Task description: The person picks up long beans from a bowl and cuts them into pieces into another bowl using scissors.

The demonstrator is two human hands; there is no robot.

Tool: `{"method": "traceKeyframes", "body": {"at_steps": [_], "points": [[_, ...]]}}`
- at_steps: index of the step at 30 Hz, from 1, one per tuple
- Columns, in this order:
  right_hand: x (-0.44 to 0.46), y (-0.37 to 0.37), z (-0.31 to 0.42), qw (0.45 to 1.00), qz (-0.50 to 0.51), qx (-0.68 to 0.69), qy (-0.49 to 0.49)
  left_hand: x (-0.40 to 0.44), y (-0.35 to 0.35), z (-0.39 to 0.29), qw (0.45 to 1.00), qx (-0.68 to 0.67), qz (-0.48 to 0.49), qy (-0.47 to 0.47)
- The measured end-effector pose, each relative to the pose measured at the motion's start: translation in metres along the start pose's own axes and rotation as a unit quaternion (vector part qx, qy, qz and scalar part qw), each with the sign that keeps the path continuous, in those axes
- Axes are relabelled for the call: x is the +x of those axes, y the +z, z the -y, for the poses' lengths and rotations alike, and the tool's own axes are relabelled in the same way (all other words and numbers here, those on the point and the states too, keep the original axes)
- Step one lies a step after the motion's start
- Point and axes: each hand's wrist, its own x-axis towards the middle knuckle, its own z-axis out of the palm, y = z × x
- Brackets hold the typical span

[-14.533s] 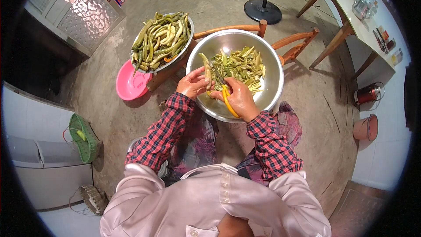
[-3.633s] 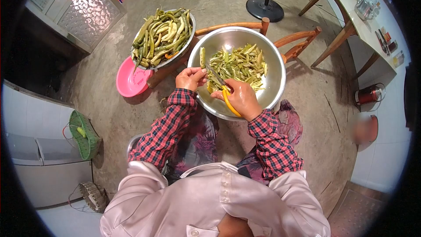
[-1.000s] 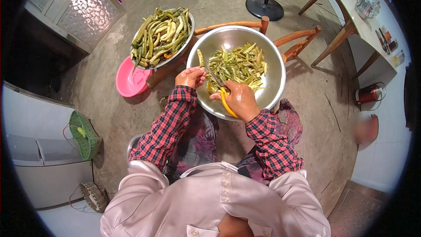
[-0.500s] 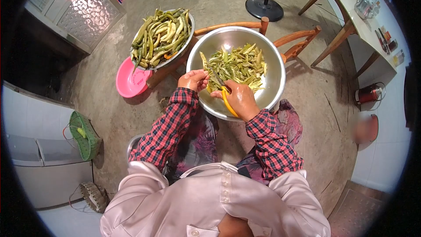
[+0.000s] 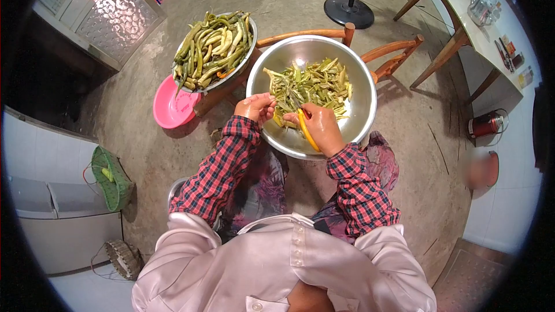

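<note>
A wide steel basin [image 5: 369, 84] holds a heap of cut green pepper pieces [image 5: 315, 86]. At its left rim is my left hand [image 5: 256, 108], its thumb and fingers pinched on a green pepper [image 5: 276, 89] that is hard to tell from the pieces behind it. My right hand [image 5: 321, 128] grips a pair of scissors with yellow handles [image 5: 309, 133]. Their dark blades point up and left over the heap, towards my left fingertips. Both hands look wet.
Long whole peppers [image 5: 214, 49] fill a second metal basin at the upper left, above a pink plastic basin [image 5: 173, 107]. A wooden chair [image 5: 399, 55] stands behind the steel basin. Further off are a black round stand base [image 5: 349, 13], a table [image 5: 462, 17] and a green basket [image 5: 113, 179].
My right hand has shifted slightly right with the scissors, and the blades sit further from my left fingers. The left hand has barely moved; the pepper by it now looks different in position.
</note>
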Motion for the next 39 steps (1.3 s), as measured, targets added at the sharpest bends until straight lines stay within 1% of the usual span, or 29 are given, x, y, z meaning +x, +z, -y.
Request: {"method": "traceKeyframes", "body": {"at_steps": [2,5,8,11,14,17,20,23,26,29,32,37,38,39], "points": [[0.004,-0.004,-0.001,1.0,-0.005,-0.019,-0.003,-0.003,-0.002,0.0,1.0,0.0,0.006,-0.007],[0.003,-0.012,0.009,0.999,0.018,0.001,0.048,-0.002,-0.008,0.001,0.999,-0.024,0.027,-0.025],[0.003,-0.01,0.003,0.999,0.01,-0.011,0.035,-0.008,-0.008,-0.001,0.999,-0.024,0.031,-0.034],[0.007,-0.014,0.001,0.998,0.008,-0.035,0.051,-0.01,-0.014,-0.003,0.998,-0.019,0.05,-0.045],[0.008,-0.015,-0.004,0.998,-0.02,-0.035,0.049,-0.01,-0.021,-0.005,0.996,-0.02,0.064,-0.065],[0.009,-0.02,-0.001,0.995,-0.017,-0.044,0.083,-0.02,-0.018,-0.011,0.997,-0.009,0.039,-0.064],[0.01,-0.019,-0.011,0.994,-0.042,-0.071,0.078,-0.023,-0.022,-0.012,0.998,0.005,0.028,-0.057],[0.012,-0.02,-0.018,0.99,-0.043,-0.108,0.077,-0.023,-0.03,-0.011,0.999,0.007,0.031,-0.033],[0.01,-0.025,-0.007,0.99,-0.005,-0.117,0.077,-0.017,-0.039,-0.012,0.999,0.04,0.015,-0.02],[0.01,-0.025,-0.005,0.987,0.044,-0.106,0.115,-0.02,-0.03,-0.021,0.989,0.133,-0.057,0.02],[0.009,-0.028,-0.005,0.976,0.116,-0.139,0.121,-0.019,-0.027,-0.029,0.988,0.14,-0.051,0.031],[0.008,-0.026,-0.004,0.986,0.101,-0.088,0.1,-0.009,-0.024,-0.035,0.991,0.129,-0.036,0.01],[0.008,-0.025,-0.005,0.988,0.099,-0.071,0.095,-0.007,-0.026,-0.034,0.995,0.099,-0.017,0.0],[0.007,-0.025,-0.004,0.985,0.09,-0.102,0.105,-0.007,-0.025,-0.035,0.996,0.084,-0.002,-0.005]]}}
